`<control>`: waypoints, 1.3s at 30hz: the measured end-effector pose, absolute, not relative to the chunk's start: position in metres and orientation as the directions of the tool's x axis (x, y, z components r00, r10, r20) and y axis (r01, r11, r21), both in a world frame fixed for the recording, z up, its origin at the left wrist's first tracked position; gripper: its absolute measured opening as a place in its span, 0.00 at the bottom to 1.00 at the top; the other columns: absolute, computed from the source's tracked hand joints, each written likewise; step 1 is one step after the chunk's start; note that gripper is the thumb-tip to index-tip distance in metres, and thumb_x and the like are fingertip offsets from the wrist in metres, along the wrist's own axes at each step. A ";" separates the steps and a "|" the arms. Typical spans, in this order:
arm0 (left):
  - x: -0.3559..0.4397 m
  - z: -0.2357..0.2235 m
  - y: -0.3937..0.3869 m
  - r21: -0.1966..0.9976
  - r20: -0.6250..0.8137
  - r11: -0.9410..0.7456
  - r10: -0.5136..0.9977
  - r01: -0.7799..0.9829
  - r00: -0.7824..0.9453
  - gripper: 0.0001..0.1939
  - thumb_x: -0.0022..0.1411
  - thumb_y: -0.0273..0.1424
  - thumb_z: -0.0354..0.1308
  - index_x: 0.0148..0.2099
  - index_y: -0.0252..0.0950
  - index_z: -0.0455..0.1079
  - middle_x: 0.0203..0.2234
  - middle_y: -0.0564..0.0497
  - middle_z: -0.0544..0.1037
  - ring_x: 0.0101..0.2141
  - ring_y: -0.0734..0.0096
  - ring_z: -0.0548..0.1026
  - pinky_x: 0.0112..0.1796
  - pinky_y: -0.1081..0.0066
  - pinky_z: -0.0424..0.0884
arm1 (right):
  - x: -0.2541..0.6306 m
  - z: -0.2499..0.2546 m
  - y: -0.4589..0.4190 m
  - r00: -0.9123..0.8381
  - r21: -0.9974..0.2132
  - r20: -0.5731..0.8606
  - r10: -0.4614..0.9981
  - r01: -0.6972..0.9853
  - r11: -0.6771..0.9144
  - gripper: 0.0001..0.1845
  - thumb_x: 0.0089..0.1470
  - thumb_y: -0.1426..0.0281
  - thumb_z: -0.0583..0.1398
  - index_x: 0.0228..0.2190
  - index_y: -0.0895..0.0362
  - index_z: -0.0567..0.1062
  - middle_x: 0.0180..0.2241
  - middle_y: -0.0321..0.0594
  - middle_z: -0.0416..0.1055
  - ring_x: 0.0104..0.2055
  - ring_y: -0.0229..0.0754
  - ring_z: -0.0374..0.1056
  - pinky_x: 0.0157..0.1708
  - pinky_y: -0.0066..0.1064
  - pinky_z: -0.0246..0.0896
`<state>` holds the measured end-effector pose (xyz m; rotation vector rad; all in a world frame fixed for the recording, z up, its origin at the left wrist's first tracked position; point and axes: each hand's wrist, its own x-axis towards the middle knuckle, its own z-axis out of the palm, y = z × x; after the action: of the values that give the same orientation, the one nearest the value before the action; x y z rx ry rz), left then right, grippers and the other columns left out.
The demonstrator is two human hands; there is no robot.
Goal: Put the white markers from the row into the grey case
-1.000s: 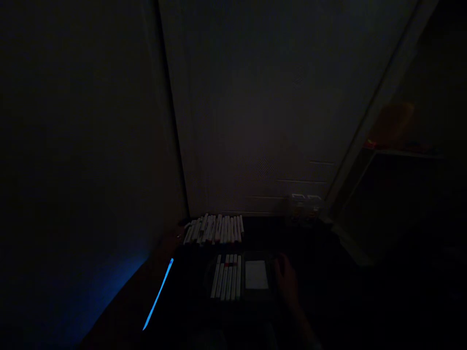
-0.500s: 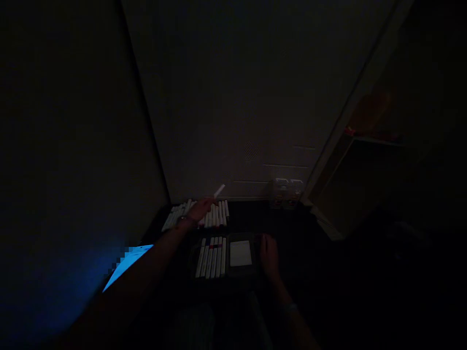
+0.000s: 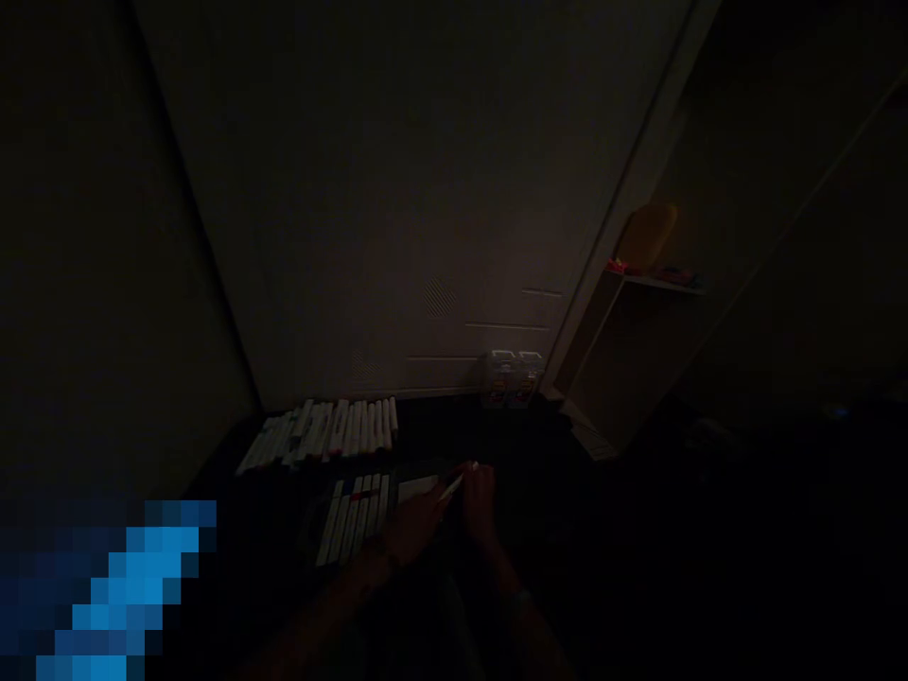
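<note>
In the dim head view, my left hand (image 3: 418,520) is closed around a white marker (image 3: 452,488), which slants up to the right. My right hand (image 3: 480,492) has its fingers curled shut at the marker's upper end; exactly how they grip it is hard to make out in the dark. Below and left of the hands, an open case holds a row of white markers (image 3: 355,520), some with dark or red bands. A white panel (image 3: 417,488) shows in the case's other half, partly covered by my left hand.
A larger row of white markers (image 3: 319,430) lies along the back wall (image 3: 369,236). Two clear plastic cases with handles (image 3: 511,380) stand at the back right. Beyond them is a shelf unit (image 3: 602,350) with an orange object (image 3: 649,235) on top. A blue glow, pixelated, fills the lower left.
My left hand has come from the back row toward me and right, bringing a marker to my right hand. The camera view has turned right.
</note>
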<state>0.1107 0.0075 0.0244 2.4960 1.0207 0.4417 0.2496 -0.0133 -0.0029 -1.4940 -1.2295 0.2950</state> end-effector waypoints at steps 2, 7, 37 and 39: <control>0.108 0.025 0.003 0.493 0.182 -0.678 0.693 0.545 0.697 0.22 0.64 0.36 0.34 0.57 0.40 0.56 0.44 0.47 0.73 0.42 0.67 0.72 0.41 0.68 0.68 | 0.251 -0.005 -0.013 0.470 -0.879 0.386 0.794 0.449 0.162 0.24 0.58 0.55 0.42 0.30 0.56 0.70 0.33 0.41 0.66 0.38 0.40 0.59 0.42 0.32 0.54; 0.077 0.021 -0.008 0.380 0.298 -0.731 0.677 0.567 0.673 0.20 0.63 0.36 0.38 0.55 0.45 0.59 0.49 0.52 0.69 0.49 0.67 0.66 0.49 0.63 0.63 | 0.258 -0.007 -0.014 0.597 -0.970 0.214 0.773 0.226 0.095 0.25 0.56 0.51 0.43 0.28 0.56 0.67 0.30 0.39 0.64 0.32 0.38 0.61 0.34 0.28 0.57; 0.000 0.007 0.001 0.078 0.422 -0.687 0.680 0.723 0.600 0.36 0.57 0.49 0.45 0.63 0.38 0.44 0.60 0.46 0.49 0.59 0.59 0.49 0.56 0.58 0.51 | 0.258 -0.003 -0.023 0.612 -0.992 0.113 0.783 0.111 0.057 0.27 0.55 0.49 0.41 0.27 0.56 0.67 0.24 0.36 0.65 0.27 0.38 0.61 0.28 0.27 0.57; -0.005 -0.001 0.006 0.083 0.423 -0.645 0.713 0.760 0.559 0.39 0.54 0.53 0.46 0.62 0.37 0.47 0.60 0.45 0.50 0.59 0.56 0.49 0.55 0.57 0.50 | 0.257 -0.001 -0.024 0.613 -0.994 0.101 0.783 0.094 0.054 0.28 0.54 0.49 0.41 0.27 0.56 0.67 0.24 0.36 0.65 0.26 0.38 0.62 0.28 0.27 0.57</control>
<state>-0.0047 0.0062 -0.0010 2.8684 1.3605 0.6976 0.2573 -0.0235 -0.0013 -1.4437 -0.7919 0.6171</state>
